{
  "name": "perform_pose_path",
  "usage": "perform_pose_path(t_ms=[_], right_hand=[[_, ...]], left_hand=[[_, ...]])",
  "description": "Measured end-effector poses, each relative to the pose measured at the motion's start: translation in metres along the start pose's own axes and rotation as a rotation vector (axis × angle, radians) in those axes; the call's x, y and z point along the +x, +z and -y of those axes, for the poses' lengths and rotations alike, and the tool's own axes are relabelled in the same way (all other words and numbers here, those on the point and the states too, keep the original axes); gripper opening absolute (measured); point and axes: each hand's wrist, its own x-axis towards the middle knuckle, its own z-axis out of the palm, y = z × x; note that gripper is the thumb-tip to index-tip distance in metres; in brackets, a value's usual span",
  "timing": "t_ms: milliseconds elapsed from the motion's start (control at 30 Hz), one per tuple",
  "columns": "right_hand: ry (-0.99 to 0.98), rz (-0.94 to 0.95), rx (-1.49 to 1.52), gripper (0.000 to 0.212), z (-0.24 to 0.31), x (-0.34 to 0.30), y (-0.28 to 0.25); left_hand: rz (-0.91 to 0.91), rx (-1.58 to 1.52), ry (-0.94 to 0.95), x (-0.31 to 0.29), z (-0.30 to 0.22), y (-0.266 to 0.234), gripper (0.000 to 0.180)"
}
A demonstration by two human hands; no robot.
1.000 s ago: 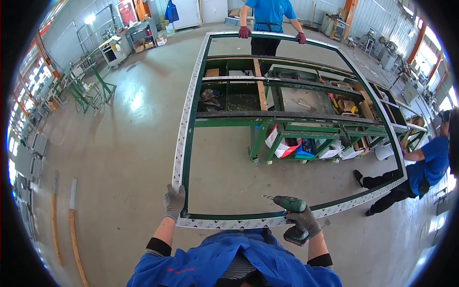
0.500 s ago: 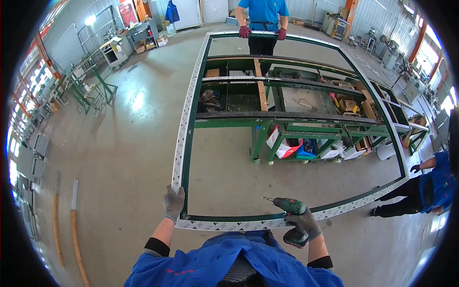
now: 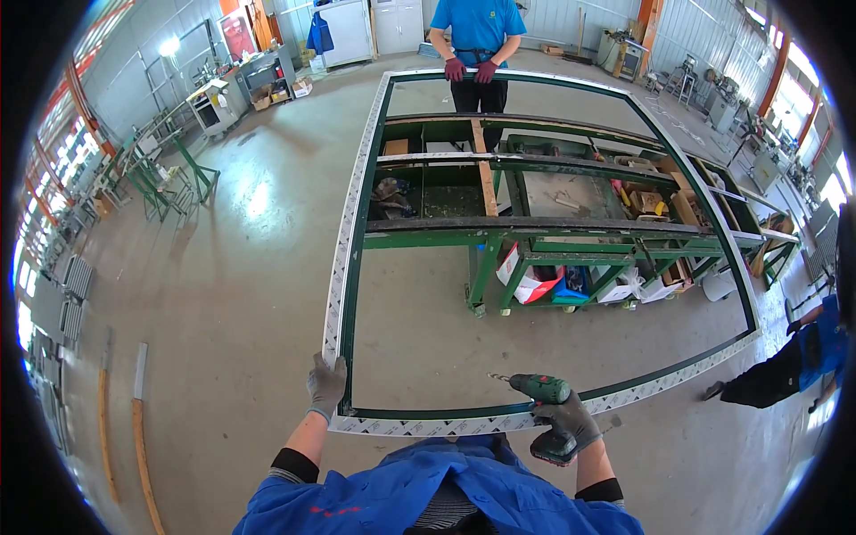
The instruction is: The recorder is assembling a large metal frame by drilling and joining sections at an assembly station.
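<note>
A large rectangular window frame [image 3: 446, 426], dark green inside with a white film-covered outer face, lies across a green workbench [image 3: 428, 239]. My left hand [image 3: 327, 385], in a grey glove, grips its near left corner. In my gloved right hand [image 3: 569, 423] is a dark green cordless drill [image 3: 540, 387], its bit pointing left over the frame's opening. That hand is at the near rail; whether it also touches the rail I cannot tell. At the far rail, a co-worker in a blue shirt rests both maroon-gloved hands [image 3: 470, 70] on the frame.
Under and inside the bench are boxes, bags and tools, with a red-and-white bag [image 3: 532, 278] below. Another person [image 3: 798, 361] in blue stands at the right. Two long wooden-handled bars [image 3: 143, 446] lie on the floor at left. Green stands [image 3: 192, 169] stand farther back.
The co-worker's hands have come closer together along the far rail. The person at right has moved farther right and nearer. My hands keep their hold.
</note>
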Motion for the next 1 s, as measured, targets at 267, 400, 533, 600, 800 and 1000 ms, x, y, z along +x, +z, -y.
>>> perform_pose_path(t_ms=[267, 400, 533, 600, 800, 1000], right_hand=[[0.008, -0.003, -0.032, 0.064, -0.017, 0.004, -0.007], [-0.059, -0.036, -0.06, 0.062, -0.02, 0.003, -0.002], [0.047, -0.004, -0.089, 0.065, -0.003, 0.0, 0.003], [0.042, 0.015, -0.093, 0.066, 0.005, -0.002, 0.004], [0.028, 0.013, -0.133, 0.067, 0.012, -0.003, 0.004], [0.072, -0.07, -0.128, 0.058, 0.001, -0.004, 0.001]], left_hand=[[-0.015, -0.008, 0.028, -0.002, -0.002, 0.0, 0.054], [-0.039, 0.037, 0.017, -0.003, 0.001, 0.003, 0.052], [-0.024, 0.014, 0.015, -0.002, 0.002, 0.002, 0.052], [-0.023, 0.01, 0.018, -0.003, -0.001, 0.0, 0.052], [-0.023, 0.022, 0.031, -0.001, -0.005, -0.004, 0.054], [-0.026, 0.026, 0.038, -0.003, -0.001, -0.002, 0.055]])
